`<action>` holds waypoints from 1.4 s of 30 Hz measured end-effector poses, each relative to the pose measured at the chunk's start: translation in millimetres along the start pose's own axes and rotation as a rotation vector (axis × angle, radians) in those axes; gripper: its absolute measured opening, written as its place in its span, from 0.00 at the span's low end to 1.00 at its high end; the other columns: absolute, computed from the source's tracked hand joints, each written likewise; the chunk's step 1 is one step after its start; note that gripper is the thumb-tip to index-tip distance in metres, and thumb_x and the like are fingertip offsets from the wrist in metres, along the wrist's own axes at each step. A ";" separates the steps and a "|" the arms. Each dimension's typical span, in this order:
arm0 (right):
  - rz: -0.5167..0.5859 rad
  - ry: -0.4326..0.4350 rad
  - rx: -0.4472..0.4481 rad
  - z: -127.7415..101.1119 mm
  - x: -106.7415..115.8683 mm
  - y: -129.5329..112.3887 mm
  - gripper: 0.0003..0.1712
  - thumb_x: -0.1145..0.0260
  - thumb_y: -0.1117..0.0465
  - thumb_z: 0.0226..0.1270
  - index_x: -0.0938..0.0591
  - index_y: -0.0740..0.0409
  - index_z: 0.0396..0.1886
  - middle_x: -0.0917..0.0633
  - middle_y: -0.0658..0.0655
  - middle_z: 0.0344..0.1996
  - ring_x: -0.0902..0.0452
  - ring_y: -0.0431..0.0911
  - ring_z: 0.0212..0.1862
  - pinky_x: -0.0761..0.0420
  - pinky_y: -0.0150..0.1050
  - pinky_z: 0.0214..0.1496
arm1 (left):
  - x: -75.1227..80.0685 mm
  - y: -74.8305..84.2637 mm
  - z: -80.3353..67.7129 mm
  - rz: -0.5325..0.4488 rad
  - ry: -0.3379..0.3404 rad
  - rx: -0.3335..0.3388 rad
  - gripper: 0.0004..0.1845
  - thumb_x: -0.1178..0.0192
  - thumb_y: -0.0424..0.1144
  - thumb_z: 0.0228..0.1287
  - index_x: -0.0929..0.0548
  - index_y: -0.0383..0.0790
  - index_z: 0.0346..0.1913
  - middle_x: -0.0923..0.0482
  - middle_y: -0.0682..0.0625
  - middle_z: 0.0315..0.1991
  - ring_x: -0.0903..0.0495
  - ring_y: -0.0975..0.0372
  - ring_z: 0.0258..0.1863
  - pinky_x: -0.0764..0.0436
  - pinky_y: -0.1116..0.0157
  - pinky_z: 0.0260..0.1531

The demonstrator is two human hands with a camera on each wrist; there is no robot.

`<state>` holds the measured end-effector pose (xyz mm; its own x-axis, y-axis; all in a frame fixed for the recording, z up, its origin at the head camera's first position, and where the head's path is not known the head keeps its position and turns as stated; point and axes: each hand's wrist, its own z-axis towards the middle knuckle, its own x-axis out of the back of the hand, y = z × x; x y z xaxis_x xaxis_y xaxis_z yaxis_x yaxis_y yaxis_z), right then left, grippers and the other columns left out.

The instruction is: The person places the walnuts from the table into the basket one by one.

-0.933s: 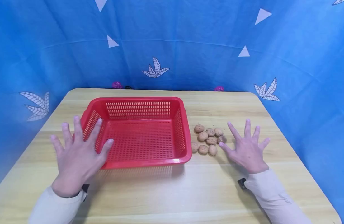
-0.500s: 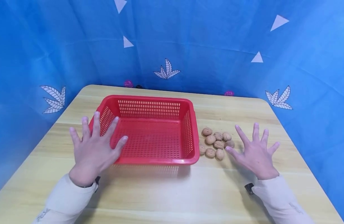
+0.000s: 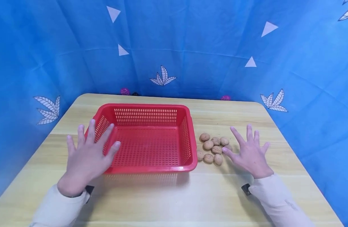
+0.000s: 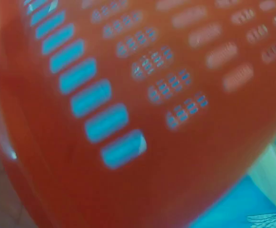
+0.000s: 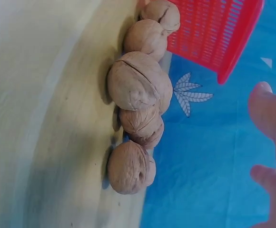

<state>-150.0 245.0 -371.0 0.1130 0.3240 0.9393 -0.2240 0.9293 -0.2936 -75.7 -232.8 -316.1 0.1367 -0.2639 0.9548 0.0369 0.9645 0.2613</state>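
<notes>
the right hand (image 3: 249,153) has edged in since a moment ago — fingers spread and released, thumb now just beside the walnuts (image 3: 214,148) on the bench (image 3: 174,195); left hand (image 3: 87,157), also released, hovers at the red basket (image 3: 151,138) — likely poised to start.

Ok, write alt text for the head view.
Two open hands hover over a wooden table: the left hand at the near left corner of an empty red basket, the right hand beside a cluster of walnuts.
</notes>
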 end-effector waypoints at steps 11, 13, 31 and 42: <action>0.352 -0.144 -0.093 24.2 -15.7 22.4 0.39 0.37 0.47 0.68 0.38 0.58 0.72 0.37 0.73 0.67 0.29 0.67 0.58 0.30 0.66 0.56 | 5.2 -81.1 16.2 -0.583 -0.279 0.038 0.38 0.62 0.52 0.77 0.71 0.47 0.77 0.63 0.26 0.72 0.48 0.30 0.63 0.21 0.41 0.43; 0.379 -0.178 -0.119 26.6 -19.0 26.0 0.37 0.37 0.48 0.68 0.36 0.59 0.71 0.35 0.73 0.66 0.27 0.66 0.56 0.29 0.64 0.57 | 2.0 -90.5 16.3 -0.697 -0.322 0.075 0.39 0.62 0.52 0.77 0.74 0.49 0.76 0.62 0.27 0.72 0.45 0.33 0.61 0.19 0.56 0.40; 0.381 -0.224 -0.120 29.7 -24.6 25.0 0.25 0.35 0.56 0.67 0.29 0.64 0.58 0.18 0.68 0.47 0.21 0.62 0.49 0.24 0.58 0.52 | -7.1 -94.5 23.1 -0.931 -0.343 0.212 0.42 0.54 0.36 0.75 0.71 0.60 0.76 0.44 0.33 0.66 0.19 0.55 0.43 0.16 0.55 0.38; 0.372 -0.200 -0.127 24.3 -21.2 25.5 0.18 0.34 0.56 0.66 0.23 0.63 0.49 0.16 0.64 0.43 0.19 0.58 0.46 0.22 0.55 0.49 | -7.7 -93.8 19.8 -0.921 -0.322 0.182 0.42 0.57 0.31 0.73 0.71 0.55 0.77 0.45 0.30 0.65 0.19 0.57 0.41 0.16 0.57 0.37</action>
<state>-181.6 257.5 -394.0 -0.1458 0.6115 0.7777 -0.0919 0.7743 -0.6261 -99.9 -321.2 -345.1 -0.1451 -0.9240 0.3538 -0.1624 0.3750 0.9127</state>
